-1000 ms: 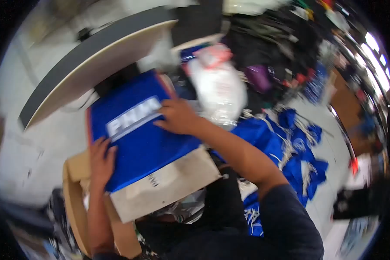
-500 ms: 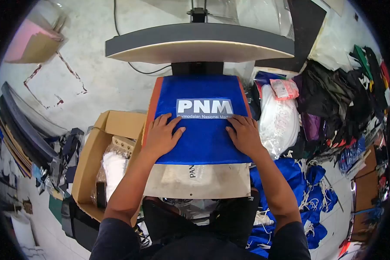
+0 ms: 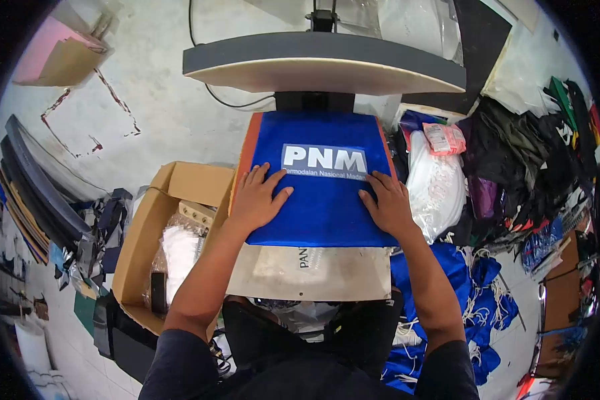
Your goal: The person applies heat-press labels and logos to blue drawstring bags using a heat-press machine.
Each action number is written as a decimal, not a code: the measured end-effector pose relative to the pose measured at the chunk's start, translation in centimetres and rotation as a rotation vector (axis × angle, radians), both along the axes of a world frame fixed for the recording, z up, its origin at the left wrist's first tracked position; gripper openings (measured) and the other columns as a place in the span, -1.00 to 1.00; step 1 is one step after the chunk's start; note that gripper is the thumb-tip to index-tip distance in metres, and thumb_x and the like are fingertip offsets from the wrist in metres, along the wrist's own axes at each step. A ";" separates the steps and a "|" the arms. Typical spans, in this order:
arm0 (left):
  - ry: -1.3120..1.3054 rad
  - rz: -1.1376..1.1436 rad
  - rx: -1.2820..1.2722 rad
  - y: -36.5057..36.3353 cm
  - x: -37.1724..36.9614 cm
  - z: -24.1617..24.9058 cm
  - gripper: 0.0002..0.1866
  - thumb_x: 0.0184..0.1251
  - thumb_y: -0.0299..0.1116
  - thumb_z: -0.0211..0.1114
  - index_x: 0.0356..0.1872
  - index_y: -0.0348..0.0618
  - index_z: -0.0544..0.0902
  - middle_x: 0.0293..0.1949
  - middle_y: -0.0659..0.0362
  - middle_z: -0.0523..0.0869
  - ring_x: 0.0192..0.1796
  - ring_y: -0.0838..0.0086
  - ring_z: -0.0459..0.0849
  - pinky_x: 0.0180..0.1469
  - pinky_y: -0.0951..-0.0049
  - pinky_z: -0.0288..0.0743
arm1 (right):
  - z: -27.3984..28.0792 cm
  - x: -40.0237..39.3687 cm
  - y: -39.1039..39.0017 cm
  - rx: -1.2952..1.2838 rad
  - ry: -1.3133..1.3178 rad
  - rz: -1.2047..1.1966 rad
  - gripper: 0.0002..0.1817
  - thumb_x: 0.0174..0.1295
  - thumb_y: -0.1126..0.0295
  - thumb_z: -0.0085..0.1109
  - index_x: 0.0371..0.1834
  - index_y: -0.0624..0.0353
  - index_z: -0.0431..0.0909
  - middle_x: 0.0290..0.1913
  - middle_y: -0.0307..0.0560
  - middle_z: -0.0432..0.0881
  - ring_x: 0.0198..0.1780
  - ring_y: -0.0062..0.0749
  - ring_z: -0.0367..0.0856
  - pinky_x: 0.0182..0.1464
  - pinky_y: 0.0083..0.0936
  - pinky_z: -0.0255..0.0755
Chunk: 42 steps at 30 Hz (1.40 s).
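Observation:
A blue fabric piece [image 3: 313, 213] lies flat on the lower plate of a heat press. Across its upper part is a clear transfer film [image 3: 292, 149] with white "PNM" lettering [image 3: 324, 159] and a smaller line beneath. My left hand [image 3: 260, 198] rests on the fabric's left side, fingers spread, index fingertip at the film's lower left corner. On the right side, my right hand [image 3: 388, 203] lies with fingers apart, its fingertips by the film's lower right corner. Neither hand grips anything. The press's curved upper plate [image 3: 323, 63] stands raised behind the fabric.
An open cardboard box [image 3: 140, 247] with plastic-wrapped white items stands at left. Blue drawstring bags [image 3: 477, 300] are piled at lower right. Beyond them are a plastic-wrapped white bundle [image 3: 437, 187] and heaped dark garments [image 3: 513, 153]. A printed cream board [image 3: 340, 277] juts toward me.
My right hand has shifted slightly outward, uncovering more of the small lettering. My left hand stays near the film's corner. The whole view has shifted a little.

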<state>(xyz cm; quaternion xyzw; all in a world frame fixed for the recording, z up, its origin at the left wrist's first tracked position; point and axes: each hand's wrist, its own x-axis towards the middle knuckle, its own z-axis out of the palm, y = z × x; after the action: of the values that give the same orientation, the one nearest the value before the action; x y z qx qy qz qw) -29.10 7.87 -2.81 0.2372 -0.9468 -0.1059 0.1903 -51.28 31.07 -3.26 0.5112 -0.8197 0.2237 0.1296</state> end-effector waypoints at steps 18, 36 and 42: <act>0.074 -0.063 0.069 -0.9 0.1 0.7 -0.51 0.36 -0.02 0.29 0.22 -0.01 0.63 0.36 -0.21 0.42 0.43 -0.14 0.33 0.46 0.01 0.18 | 0.3 -0.6 -0.1 -0.016 0.035 0.018 -0.49 0.33 0.02 0.17 0.20 0.13 0.58 0.24 0.04 0.54 0.27 -0.06 0.48 0.29 -0.09 0.26; 0.133 -0.029 0.078 -0.3 0.0 0.2 -0.58 0.34 -0.12 0.33 0.15 -0.07 0.66 0.31 -0.17 0.49 0.40 -0.09 0.38 0.45 0.01 0.19 | 0.4 -0.3 0.0 -0.024 -0.012 0.000 -0.49 0.30 0.02 0.21 0.16 0.14 0.57 0.23 0.06 0.54 0.28 0.05 0.46 0.34 -0.01 0.24; 0.129 -0.007 0.062 -0.1 0.0 0.4 -0.57 0.34 -0.11 0.33 0.15 -0.10 0.66 0.31 -0.17 0.50 0.40 -0.09 0.38 0.46 0.00 0.19 | 0.6 -0.4 -0.1 -0.020 0.002 0.012 -0.52 0.30 0.04 0.22 0.16 0.10 0.59 0.23 0.04 0.54 0.28 0.01 0.46 0.34 -0.01 0.24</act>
<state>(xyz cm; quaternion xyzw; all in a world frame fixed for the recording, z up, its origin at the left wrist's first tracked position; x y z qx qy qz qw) -29.09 7.74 -2.42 0.2321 -0.9297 -0.1509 0.2430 -51.70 31.00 -2.67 0.5150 -0.8142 0.2322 0.1340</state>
